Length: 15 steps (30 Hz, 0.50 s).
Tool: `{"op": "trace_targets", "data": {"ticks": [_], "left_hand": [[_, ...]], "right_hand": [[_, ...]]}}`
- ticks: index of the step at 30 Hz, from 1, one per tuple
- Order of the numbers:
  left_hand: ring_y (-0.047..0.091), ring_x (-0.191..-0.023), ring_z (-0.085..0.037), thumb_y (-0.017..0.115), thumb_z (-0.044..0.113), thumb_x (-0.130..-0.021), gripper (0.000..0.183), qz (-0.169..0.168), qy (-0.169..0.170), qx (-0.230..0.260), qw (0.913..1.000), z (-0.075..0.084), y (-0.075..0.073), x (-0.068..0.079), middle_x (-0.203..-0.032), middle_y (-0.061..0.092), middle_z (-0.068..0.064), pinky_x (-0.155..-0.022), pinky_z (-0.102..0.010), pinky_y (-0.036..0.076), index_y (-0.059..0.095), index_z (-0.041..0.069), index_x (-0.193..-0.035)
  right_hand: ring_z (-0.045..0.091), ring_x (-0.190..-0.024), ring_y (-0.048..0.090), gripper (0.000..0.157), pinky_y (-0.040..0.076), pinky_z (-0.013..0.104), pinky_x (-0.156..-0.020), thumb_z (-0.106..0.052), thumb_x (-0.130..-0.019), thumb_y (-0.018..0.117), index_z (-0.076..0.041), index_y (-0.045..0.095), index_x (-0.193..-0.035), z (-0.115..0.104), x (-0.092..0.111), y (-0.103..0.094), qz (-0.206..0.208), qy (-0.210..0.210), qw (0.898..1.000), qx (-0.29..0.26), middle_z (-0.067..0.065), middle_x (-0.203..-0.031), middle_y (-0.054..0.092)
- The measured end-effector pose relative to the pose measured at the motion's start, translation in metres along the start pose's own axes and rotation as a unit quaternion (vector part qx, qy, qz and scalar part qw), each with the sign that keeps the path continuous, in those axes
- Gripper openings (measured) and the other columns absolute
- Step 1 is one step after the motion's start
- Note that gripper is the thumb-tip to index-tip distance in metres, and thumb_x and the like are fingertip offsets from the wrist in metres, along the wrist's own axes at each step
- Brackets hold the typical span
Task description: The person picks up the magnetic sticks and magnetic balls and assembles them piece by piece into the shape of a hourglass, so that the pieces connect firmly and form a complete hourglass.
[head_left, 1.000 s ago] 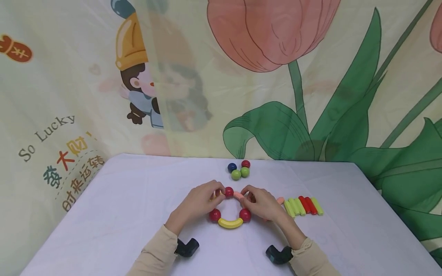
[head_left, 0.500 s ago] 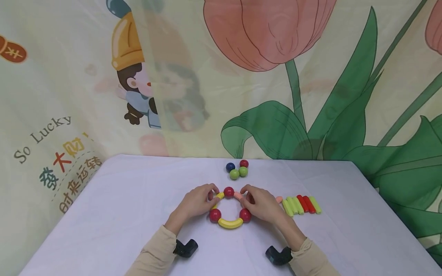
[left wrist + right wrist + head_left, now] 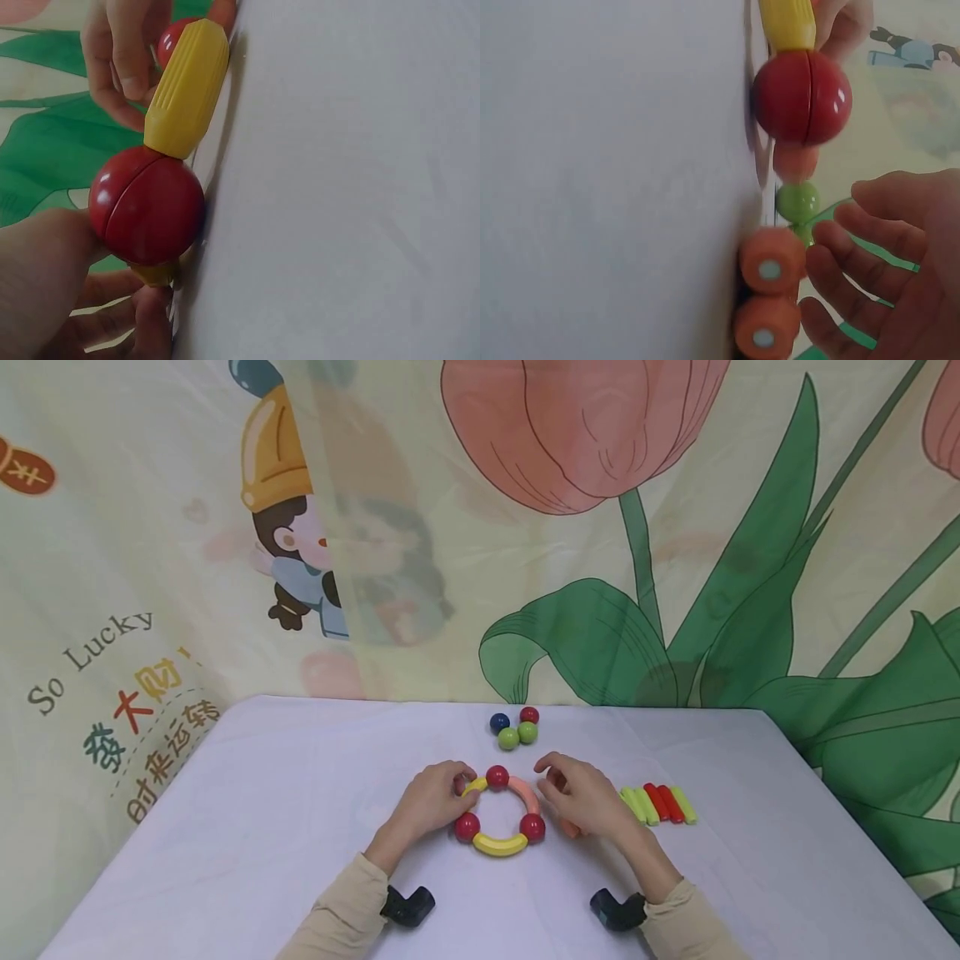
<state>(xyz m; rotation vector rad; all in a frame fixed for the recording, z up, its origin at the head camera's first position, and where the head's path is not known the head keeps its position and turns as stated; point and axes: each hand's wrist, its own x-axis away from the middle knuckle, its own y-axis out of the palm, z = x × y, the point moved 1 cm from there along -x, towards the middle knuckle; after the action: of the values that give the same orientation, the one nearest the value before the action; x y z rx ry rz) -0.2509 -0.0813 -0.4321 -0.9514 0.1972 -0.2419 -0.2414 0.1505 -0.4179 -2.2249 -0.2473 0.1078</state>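
A ring on the table joins three red balls [image 3: 497, 777] with curved rods. Its front rod [image 3: 501, 845] is yellow, and its right rod [image 3: 525, 792] is salmon pink. At the ring's left side, my left hand [image 3: 429, 799] pinches another yellow curved rod [image 3: 476, 786], which the fingers partly cover. In the left wrist view, the thumb lies beside a red ball [image 3: 146, 206]. My right hand [image 3: 588, 795] is just right of the ring, holding nothing, fingers loosely bent. Close by its fingers, the right wrist view has salmon rods [image 3: 772, 259] with metal discs in their ends.
Light green rods [image 3: 634, 806] and red rods [image 3: 666, 804] lie in a row to the right, partly behind the right hand. Behind the ring sit a blue ball [image 3: 499, 722], a red ball [image 3: 528, 715] and two green balls [image 3: 508, 739]. A printed curtain hangs beyond the table.
My right hand has let go of the ring's salmon rod and moved right, uncovering it. My left fingers have shifted slightly left and stay on the yellow rod.
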Motion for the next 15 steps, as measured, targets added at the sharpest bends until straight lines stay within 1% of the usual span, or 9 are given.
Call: {"op": "trace_targets", "data": {"ticks": [5,8,12,15], "left_hand": [[0.046,-0.061,-0.011,0.069,0.022,-0.082,0.022,0.009,-0.001,0.002,1.0000,0.001,0.004,-0.002,-0.071,0.053,0.004,-0.052,-0.021,0.036,0.068,0.012,-0.101],[0.046,-0.060,-0.011,0.069,0.022,-0.082,0.021,0.008,-0.006,0.005,0.9999,0.001,0.004,-0.003,-0.071,0.053,0.003,-0.052,-0.021,0.036,0.068,0.011,-0.100],[0.045,-0.059,-0.011,0.069,0.023,-0.082,0.022,0.007,-0.014,0.005,0.9999,0.000,0.005,-0.002,-0.070,0.052,0.003,-0.051,-0.022,0.035,0.066,0.011,-0.100],[0.045,-0.059,-0.012,0.068,0.023,-0.082,0.022,0.005,-0.016,0.006,0.9998,0.000,0.005,-0.002,-0.070,0.052,0.002,-0.051,-0.022,0.035,0.066,0.011,-0.101]], "right_hand": [[0.013,-0.071,0.053,0.024,0.048,0.024,-0.058,-0.022,-0.088,0.065,-0.017,0.060,-0.111,0.010,0.004,-0.011,0.013,0.007,1.000,0.000,-0.003,-0.083,0.058],[0.014,-0.074,0.054,0.024,0.049,0.024,-0.060,-0.022,-0.089,0.064,-0.017,0.060,-0.112,0.017,0.006,-0.016,0.015,0.007,1.000,-0.003,-0.003,-0.085,0.059],[0.014,-0.078,0.054,0.024,0.048,0.025,-0.062,-0.021,-0.089,0.063,-0.017,0.060,-0.112,0.024,0.008,-0.022,0.019,-0.003,1.000,-0.001,-0.003,-0.087,0.060],[0.015,-0.078,0.054,0.024,0.048,0.025,-0.061,-0.020,-0.089,0.063,-0.016,0.060,-0.112,0.027,0.009,-0.026,0.020,-0.007,1.000,0.001,-0.002,-0.087,0.060]]}}
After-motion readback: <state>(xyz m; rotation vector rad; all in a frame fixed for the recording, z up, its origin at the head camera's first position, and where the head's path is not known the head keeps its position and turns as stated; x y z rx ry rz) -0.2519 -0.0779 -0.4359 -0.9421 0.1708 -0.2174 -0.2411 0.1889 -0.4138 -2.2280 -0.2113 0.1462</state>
